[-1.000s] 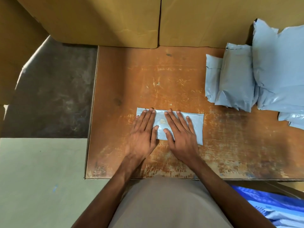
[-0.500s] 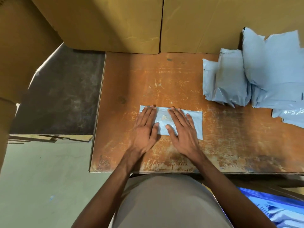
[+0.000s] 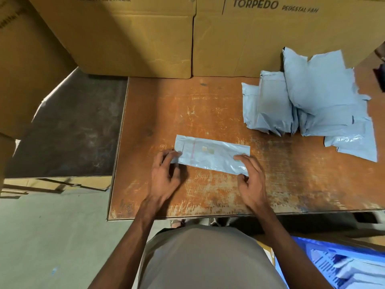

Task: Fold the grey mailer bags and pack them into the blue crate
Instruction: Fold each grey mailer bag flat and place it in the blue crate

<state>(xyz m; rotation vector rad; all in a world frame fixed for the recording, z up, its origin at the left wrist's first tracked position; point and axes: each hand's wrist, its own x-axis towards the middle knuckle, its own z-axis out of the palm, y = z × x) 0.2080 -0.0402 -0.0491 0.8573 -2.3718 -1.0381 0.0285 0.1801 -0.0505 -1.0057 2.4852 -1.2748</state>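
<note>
A folded grey mailer bag (image 3: 212,156) is seen lying flat as a long strip on a worn wooden table (image 3: 208,113), stretched between the two hands. Its left end is pinched by the curled fingers and thumb of the left hand (image 3: 165,174), and its lower right corner is gripped by the curled fingers of the right hand (image 3: 250,178). Beyond the right hand and off to its right, a loose pile of grey mailer bags (image 3: 312,107) is spread on the table, well apart from the strip. The blue crate (image 3: 337,263) is glimpsed below and to the right of the right forearm, under the table edge, with pale bags inside. Cardboard boxes (image 3: 187,38) are stacked beyond both hands.

Half a second earlier, both hands were laid flat, side by side, on the middle of the strip with fingers straight; they have since been drawn apart to its ends and curled around it.
</note>
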